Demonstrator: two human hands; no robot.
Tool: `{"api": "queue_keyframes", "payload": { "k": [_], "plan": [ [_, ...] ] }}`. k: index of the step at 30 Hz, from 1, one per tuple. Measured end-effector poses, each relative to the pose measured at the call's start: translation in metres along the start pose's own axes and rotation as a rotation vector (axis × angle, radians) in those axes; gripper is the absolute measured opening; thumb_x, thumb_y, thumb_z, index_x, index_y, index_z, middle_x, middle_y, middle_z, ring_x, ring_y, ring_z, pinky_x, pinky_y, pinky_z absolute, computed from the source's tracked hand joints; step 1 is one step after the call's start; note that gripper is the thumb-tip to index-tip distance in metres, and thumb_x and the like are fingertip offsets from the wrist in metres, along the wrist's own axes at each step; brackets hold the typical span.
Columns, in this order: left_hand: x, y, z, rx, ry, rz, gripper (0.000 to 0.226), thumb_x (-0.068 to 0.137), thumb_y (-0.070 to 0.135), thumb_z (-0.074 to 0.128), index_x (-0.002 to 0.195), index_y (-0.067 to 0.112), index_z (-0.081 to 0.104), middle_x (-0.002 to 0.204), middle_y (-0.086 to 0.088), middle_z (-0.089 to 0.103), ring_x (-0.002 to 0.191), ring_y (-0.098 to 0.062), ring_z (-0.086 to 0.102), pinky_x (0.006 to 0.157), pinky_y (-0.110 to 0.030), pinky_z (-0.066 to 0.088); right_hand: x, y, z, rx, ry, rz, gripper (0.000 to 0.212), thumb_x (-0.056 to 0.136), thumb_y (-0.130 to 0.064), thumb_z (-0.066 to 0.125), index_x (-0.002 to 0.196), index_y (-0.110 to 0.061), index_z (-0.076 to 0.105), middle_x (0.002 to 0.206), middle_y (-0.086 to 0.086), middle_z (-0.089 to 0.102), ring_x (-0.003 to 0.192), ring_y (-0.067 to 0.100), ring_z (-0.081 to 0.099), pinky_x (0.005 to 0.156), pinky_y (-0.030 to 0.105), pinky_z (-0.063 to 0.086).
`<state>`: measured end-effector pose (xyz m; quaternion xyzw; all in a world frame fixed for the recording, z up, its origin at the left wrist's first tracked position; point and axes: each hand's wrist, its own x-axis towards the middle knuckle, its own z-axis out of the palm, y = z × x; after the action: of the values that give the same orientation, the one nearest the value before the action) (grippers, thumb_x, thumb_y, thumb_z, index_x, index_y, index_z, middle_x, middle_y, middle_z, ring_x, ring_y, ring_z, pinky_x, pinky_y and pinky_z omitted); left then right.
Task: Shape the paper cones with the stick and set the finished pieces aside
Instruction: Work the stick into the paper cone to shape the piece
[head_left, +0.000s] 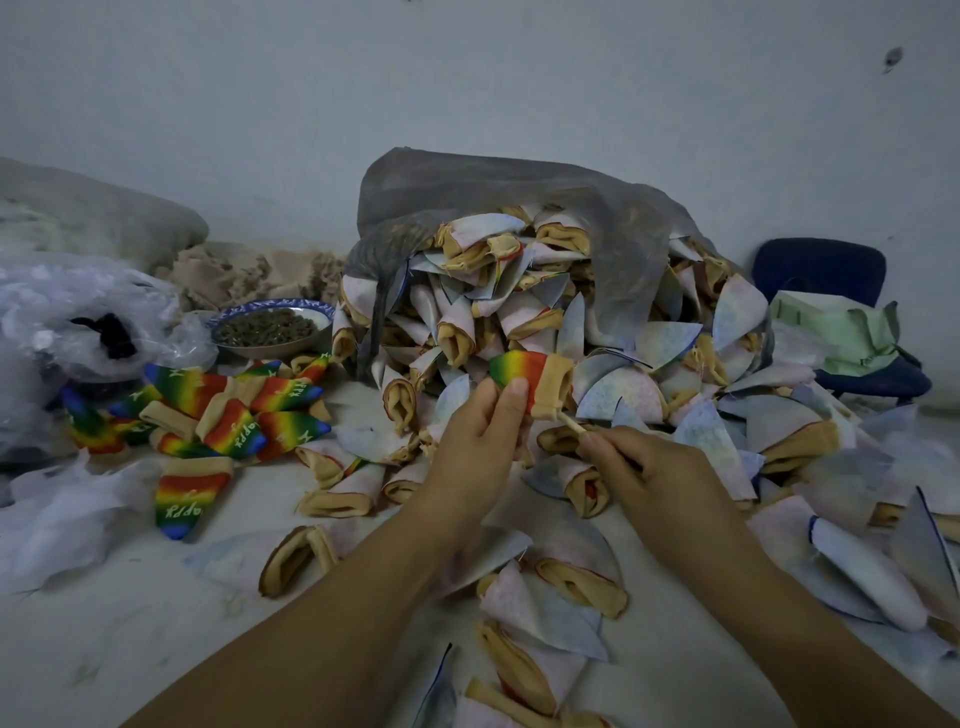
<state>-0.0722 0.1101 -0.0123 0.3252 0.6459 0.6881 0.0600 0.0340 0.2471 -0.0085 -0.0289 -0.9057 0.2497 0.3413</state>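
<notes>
Shaping is the step in hand: the rainbow cone (519, 371) sits lifted in front of me, pointed end up to the left, tan cuffed mouth down to the right, just before the heap of pale unshaped pieces (519, 312) that spills from the grey plastic bag (467, 187). My left hand (475, 447) has its fingers curled round the cone's body, thumb pressed on the red band, so it holds firm. My right hand (649, 467) pinches the stick (570, 422) between thumb and closed fingers, and the stick's far end goes into the cone's mouth. How deep it reaches I cannot tell, since the cuff hides the tip; probably it is only partway in. By my reckoning the next move calls for driving the stick along the inside toward the point, gently enough not to pierce it, while my left hand steadies the outside. Once the tip stands full, the stick should come out and the cone belongs with the finished cones (234, 410) lying well to my left on the floor, near the bowl (311, 309).
</notes>
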Motion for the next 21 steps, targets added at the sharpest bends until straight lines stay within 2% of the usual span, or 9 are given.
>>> {"api": "queue_keyframes", "payload": {
  "k": [3,5,8,10,12,13,17,21],
  "plan": [
    [-0.001,0.002,-0.002,-0.003,-0.006,-0.019,0.035,0.102,0.036,0.043,0.077,0.014,0.051,0.055,0.015,0.053,0.051,0.005,0.047,0.049,-0.008,0.037,-0.001,0.002,-0.002,0.01,-0.022,0.01,0.038,0.087,-0.043,0.042,0.099,-0.022,0.072,0.072,-0.022,0.061,0.077,0.001,0.058,0.064,0.02,0.045],
    [-0.001,0.0,-0.002,-0.043,0.002,-0.048,0.032,0.102,0.037,0.045,0.079,0.017,0.056,0.058,0.016,0.06,0.055,0.006,0.053,0.052,-0.007,0.04,-0.001,0.005,-0.002,-0.023,-0.028,0.009,0.034,0.088,-0.04,0.044,0.097,-0.022,0.072,0.069,-0.025,0.056,0.075,-0.004,0.057,0.063,0.014,0.043],
    [-0.002,0.0,0.0,-0.151,-0.001,-0.106,0.026,0.098,0.045,0.047,0.096,0.026,0.066,0.077,0.017,0.072,0.068,0.006,0.064,0.056,-0.006,0.045,-0.003,0.006,-0.001,-0.118,-0.044,-0.002,0.03,0.091,-0.039,0.045,0.095,-0.021,0.07,0.071,-0.02,0.056,0.068,-0.001,0.054,0.059,0.013,0.041],
    [-0.002,0.0,0.0,-0.274,-0.012,-0.178,0.037,0.091,0.052,0.051,0.104,0.025,0.071,0.094,0.005,0.076,0.084,-0.005,0.071,0.071,-0.018,0.054,-0.004,0.005,-0.001,-0.171,-0.07,-0.01,0.033,0.09,-0.042,0.043,0.097,-0.023,0.068,0.078,-0.014,0.059,0.071,0.003,0.053,0.061,0.021,0.044],
    [-0.002,0.004,-0.001,-0.402,-0.014,-0.241,0.045,0.081,0.056,0.055,0.095,0.019,0.078,0.099,-0.007,0.076,0.095,-0.017,0.072,0.089,-0.035,0.056,-0.005,0.003,-0.001,-0.198,-0.104,-0.016,0.028,0.092,-0.039,0.045,0.102,-0.025,0.067,0.081,-0.016,0.052,0.075,0.004,0.051,0.062,0.022,0.043],
    [-0.001,0.005,-0.002,-0.455,-0.02,-0.265,0.046,0.079,0.056,0.056,0.092,0.017,0.079,0.099,-0.009,0.075,0.095,-0.019,0.071,0.093,-0.038,0.053,-0.005,0.002,0.0,-0.208,-0.118,-0.021,0.025,0.093,-0.036,0.047,0.106,-0.025,0.066,0.081,-0.017,0.049,0.076,0.004,0.05,0.062,0.021,0.042],
    [0.002,0.01,-0.006,-0.639,-0.076,-0.344,0.049,0.081,0.052,0.057,0.103,0.01,0.071,0.099,-0.007,0.074,0.093,-0.014,0.07,0.084,-0.03,0.049,-0.002,0.002,-0.001,-0.23,-0.138,-0.028,0.024,0.095,-0.026,0.05,0.115,-0.026,0.065,0.083,-0.009,0.048,0.076,0.009,0.048,0.065,0.026,0.043],
    [0.001,0.014,-0.01,-0.745,-0.1,-0.358,0.036,0.085,0.03,0.059,0.117,0.015,0.064,0.098,-0.006,0.074,0.093,-0.014,0.071,0.087,-0.032,0.048,-0.004,0.001,-0.001,-0.209,-0.155,-0.044,0.024,0.094,-0.021,0.053,0.115,-0.024,0.066,0.083,-0.006,0.05,0.075,0.011,0.047,0.065,0.024,0.04]
  ]
}}
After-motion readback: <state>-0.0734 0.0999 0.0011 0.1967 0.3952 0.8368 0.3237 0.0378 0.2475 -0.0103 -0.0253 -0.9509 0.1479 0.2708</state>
